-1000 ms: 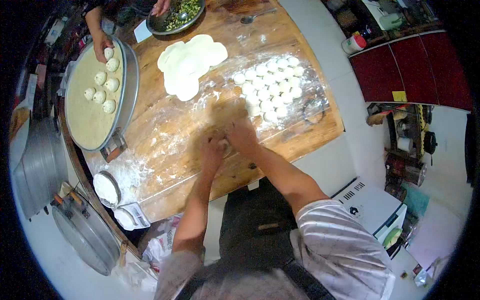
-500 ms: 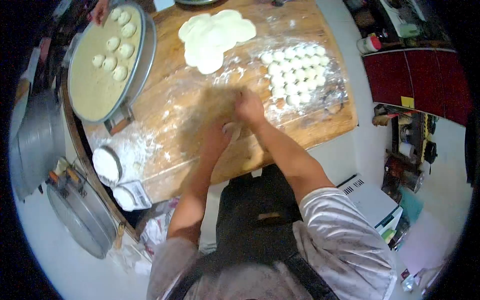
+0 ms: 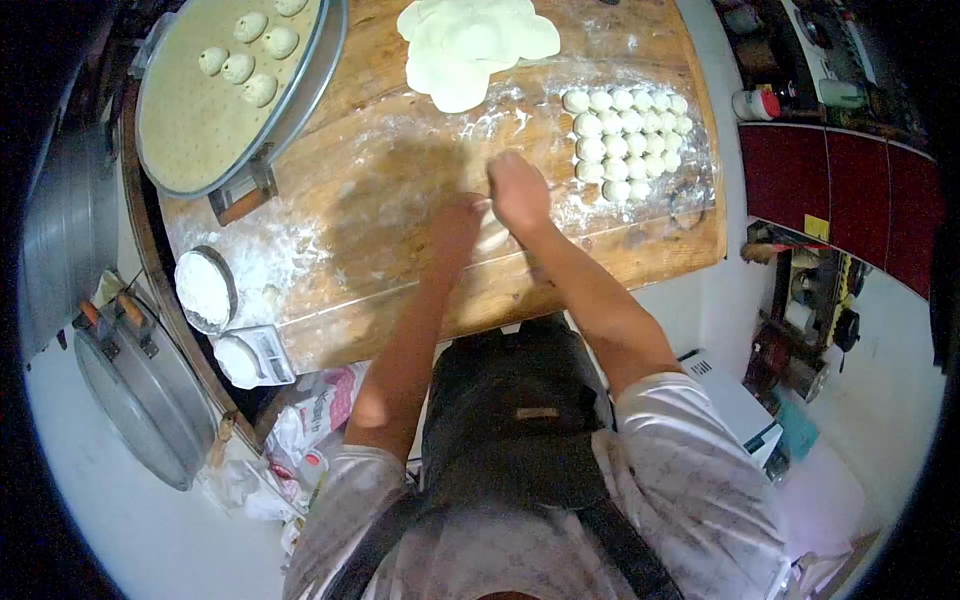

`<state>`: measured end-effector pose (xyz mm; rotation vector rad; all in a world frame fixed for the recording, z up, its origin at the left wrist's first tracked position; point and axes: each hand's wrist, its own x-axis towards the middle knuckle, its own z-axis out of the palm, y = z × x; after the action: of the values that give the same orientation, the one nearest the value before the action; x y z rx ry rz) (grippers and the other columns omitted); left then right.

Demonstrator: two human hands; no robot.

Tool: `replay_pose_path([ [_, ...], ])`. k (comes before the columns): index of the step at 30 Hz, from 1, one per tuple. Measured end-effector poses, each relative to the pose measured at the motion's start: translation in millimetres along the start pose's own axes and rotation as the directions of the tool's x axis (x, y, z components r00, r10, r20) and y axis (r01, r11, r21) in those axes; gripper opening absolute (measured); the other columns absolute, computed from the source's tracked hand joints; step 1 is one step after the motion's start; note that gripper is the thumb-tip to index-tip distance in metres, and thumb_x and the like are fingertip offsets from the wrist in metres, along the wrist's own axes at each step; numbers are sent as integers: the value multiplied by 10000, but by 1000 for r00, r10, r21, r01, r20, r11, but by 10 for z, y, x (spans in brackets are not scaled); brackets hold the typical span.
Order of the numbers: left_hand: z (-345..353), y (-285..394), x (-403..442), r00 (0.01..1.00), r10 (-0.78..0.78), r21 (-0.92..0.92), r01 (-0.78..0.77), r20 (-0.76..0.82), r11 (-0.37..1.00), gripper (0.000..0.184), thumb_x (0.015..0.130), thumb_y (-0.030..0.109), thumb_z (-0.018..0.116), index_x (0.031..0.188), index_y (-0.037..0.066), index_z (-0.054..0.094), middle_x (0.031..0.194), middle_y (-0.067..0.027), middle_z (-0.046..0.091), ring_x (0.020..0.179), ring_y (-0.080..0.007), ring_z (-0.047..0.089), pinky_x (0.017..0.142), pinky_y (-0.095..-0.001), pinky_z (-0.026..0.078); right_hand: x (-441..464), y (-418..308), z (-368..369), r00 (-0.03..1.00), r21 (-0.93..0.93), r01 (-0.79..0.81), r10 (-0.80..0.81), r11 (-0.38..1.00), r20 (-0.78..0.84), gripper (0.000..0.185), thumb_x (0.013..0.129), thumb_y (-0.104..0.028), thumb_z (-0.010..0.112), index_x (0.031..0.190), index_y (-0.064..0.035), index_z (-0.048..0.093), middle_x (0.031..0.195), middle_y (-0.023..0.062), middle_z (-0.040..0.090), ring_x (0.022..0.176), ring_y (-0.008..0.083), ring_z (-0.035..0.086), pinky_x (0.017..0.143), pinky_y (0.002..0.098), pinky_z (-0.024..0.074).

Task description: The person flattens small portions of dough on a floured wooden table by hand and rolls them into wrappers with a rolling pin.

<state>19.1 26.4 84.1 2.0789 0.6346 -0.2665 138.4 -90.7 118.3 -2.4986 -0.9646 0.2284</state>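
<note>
A pale piece of dough [image 3: 491, 232] is at the front middle of the wooden table, between and just below my two hands. My left hand [image 3: 462, 218] is closed at its upper left edge, with the fingers partly hidden and a little blurred. Curled closed just above and to the right is my right hand [image 3: 519, 195]; whatever its fingers hold is hidden. Rows of small round dough balls [image 3: 616, 148] lie to the right on floured wood. Beyond my hands, flat dough wrappers [image 3: 470, 50] overlap in a loose stack.
A large round steamer tray [image 3: 190, 130] with several filled buns [image 3: 259, 90] stands at the left of the table [image 3: 370, 290]. Near the left edge are a bowl of flour [image 3: 203, 287] and a small scale [image 3: 268, 352]. Red cabinets [image 3: 850, 185] line the right.
The view has shifted, so the table's things sit differently in the picture. My hands have moved closer together around the dough. Another person's hand over the steamer tray is out of view now.
</note>
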Motion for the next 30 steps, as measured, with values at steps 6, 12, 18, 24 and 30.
replay_pose_path([
  [6,88,-466,-356,977,-185,-440,121,-105,890,306,929,240,648,1174,78,734,1134,-194,722,1015,-382,684,903,-491,518,-571,147,27,999,-96,27,-25,995,22,107,859,-121,579,936,-94,648,976,151,637,928,368,634,774,497,486],
  [12,-259,-57,-95,999,32,94,-32,4,995,346,925,260,662,1226,97,711,1146,-188,725,1026,-369,684,921,-493,517,-22,-87,27,999,-102,43,-46,994,-29,124,836,-58,576,941,-54,642,943,147,623,885,333,611,720,464,439],
  [18,-124,-584,-580,968,-221,-453,147,-115,879,362,916,257,694,1240,94,706,1154,-190,722,1071,-352,682,931,-476,520,-602,4,37,974,-51,133,-140,990,-176,140,878,-112,548,967,-77,650,961,174,638,952,389,629,812,526,480],
  [24,-30,-668,-151,988,-15,16,18,-154,1000,375,924,237,713,1265,83,692,1114,-182,731,1011,-338,703,893,-457,536,5,-205,65,997,-44,68,-69,997,-24,116,816,-41,591,928,-61,614,889,168,584,901,373,611,772,477,471],
  [30,-233,-643,-724,928,-361,-676,210,-89,706,388,935,227,707,1285,61,673,1086,-187,743,917,-366,720,848,-457,552,-647,-9,76,991,-115,92,-101,989,-82,235,845,-90,602,1061,-69,693,1015,186,688,950,388,661,789,534,517],
])
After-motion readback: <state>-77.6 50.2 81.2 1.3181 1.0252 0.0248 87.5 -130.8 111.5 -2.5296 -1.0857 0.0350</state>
